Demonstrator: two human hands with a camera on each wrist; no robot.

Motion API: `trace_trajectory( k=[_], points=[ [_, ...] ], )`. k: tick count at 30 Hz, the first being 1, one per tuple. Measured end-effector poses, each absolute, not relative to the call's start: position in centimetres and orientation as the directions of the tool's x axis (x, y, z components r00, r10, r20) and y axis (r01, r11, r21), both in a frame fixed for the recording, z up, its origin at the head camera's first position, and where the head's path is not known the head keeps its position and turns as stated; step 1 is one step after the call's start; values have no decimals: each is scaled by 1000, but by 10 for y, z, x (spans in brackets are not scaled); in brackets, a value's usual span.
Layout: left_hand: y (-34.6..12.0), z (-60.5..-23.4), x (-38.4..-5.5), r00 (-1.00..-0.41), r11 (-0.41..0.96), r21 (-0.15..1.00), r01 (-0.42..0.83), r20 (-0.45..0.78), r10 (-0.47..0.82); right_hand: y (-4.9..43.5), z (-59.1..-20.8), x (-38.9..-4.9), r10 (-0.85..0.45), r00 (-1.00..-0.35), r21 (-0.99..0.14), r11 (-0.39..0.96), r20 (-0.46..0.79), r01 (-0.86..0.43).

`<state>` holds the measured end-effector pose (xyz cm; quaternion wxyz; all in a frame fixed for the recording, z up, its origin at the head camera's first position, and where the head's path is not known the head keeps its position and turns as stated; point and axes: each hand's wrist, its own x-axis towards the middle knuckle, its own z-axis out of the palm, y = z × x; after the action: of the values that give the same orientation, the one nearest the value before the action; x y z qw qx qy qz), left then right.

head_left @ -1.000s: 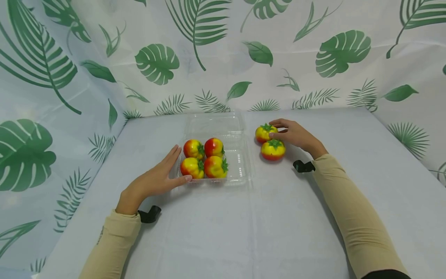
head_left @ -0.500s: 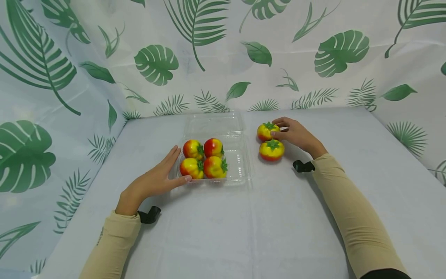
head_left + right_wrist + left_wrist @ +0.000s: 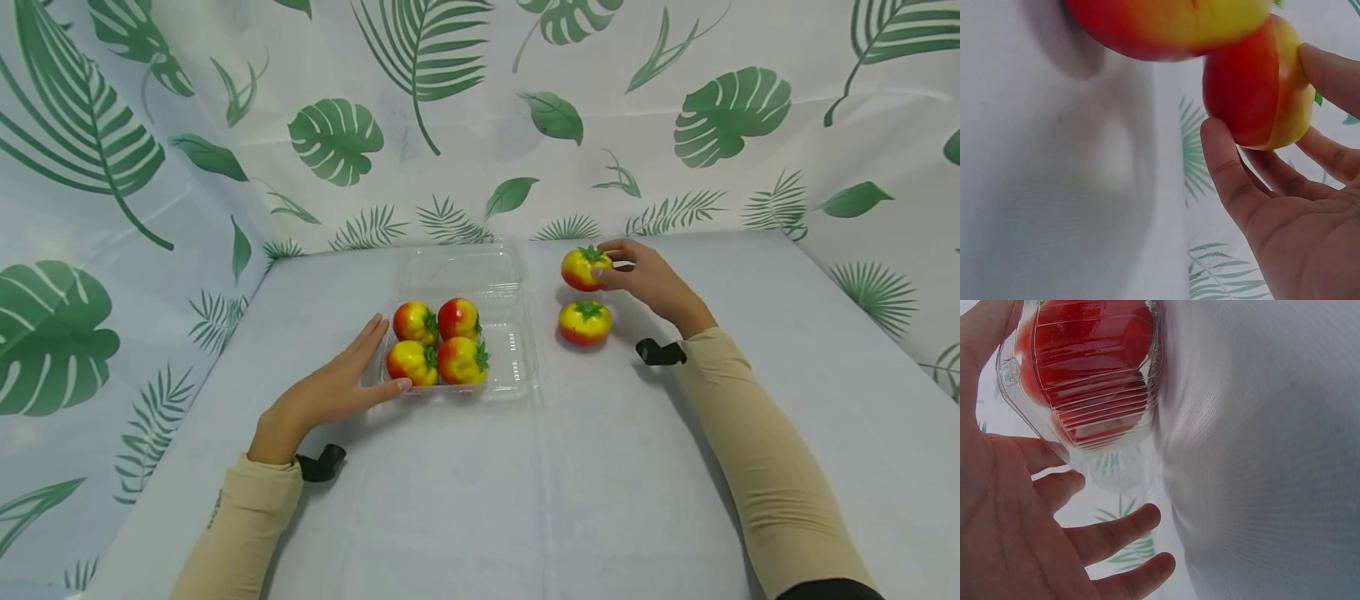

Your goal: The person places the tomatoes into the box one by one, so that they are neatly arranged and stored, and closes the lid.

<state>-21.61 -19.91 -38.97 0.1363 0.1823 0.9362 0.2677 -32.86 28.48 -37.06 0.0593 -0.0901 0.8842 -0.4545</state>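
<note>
My right hand (image 3: 651, 282) pinches a red-and-yellow tomato (image 3: 581, 269) with a green leafy top, raised above the table. In the right wrist view, the fingers and thumb curl round this tomato (image 3: 1250, 94). Just nearer to me sits a second tomato (image 3: 585, 325), untouched. A clear plastic clamshell box (image 3: 513, 358) lies with its lid (image 3: 461, 265) folded back. Several tomatoes (image 3: 463, 361) fill its left and middle parts on their sides. My left hand (image 3: 330, 390) rests against its front left corner, fingers straight along the left side, thumb at the front.
A white cloth covers the table (image 3: 480, 500). Behind and to the left hangs a leaf-printed fabric backdrop (image 3: 465, 108). Black wrist mounts (image 3: 322, 463) stick out from both sleeves.
My right hand has lifted the far tomato up and slightly right, apart from the nearer one. My left hand and the box stay in place.
</note>
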Motion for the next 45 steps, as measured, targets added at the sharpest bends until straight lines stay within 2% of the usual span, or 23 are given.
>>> trace_trajectory(
  k=[10,13,18,21,24,30,39,45],
  points=[
    [-200,-390,-216,-896,795,544,271,-159,414,284,-361,-324,-172,-985,-880,470,-10,-73],
    [-201,-390,-216,-897,793,547,268,-159,413,280,-358,-323,-172,-985,-945,325,-18,-39],
    [-201,-390,-216,-898,796,544,265,-161,409,276,-356,-323,-207,-978,-1000,-12,-11,14],
    [-201,-391,-217,-899,799,539,265,-162,407,273,-355,-323,-217,-976,-992,-123,-7,34],
    [-201,-391,-217,-899,799,540,263,-163,406,271,-355,-323,-221,-975,-984,-171,0,39],
    [-201,-392,-218,-898,797,541,269,-160,411,262,-355,-321,-242,-969,-989,-147,48,-13],
    [-201,-392,-217,-899,797,543,264,-161,407,245,-350,-315,-285,-958,-995,78,44,-69],
    [-200,-390,-216,-898,795,543,268,-158,411,235,-348,-310,-317,-947,-983,154,49,-102]
  ],
)
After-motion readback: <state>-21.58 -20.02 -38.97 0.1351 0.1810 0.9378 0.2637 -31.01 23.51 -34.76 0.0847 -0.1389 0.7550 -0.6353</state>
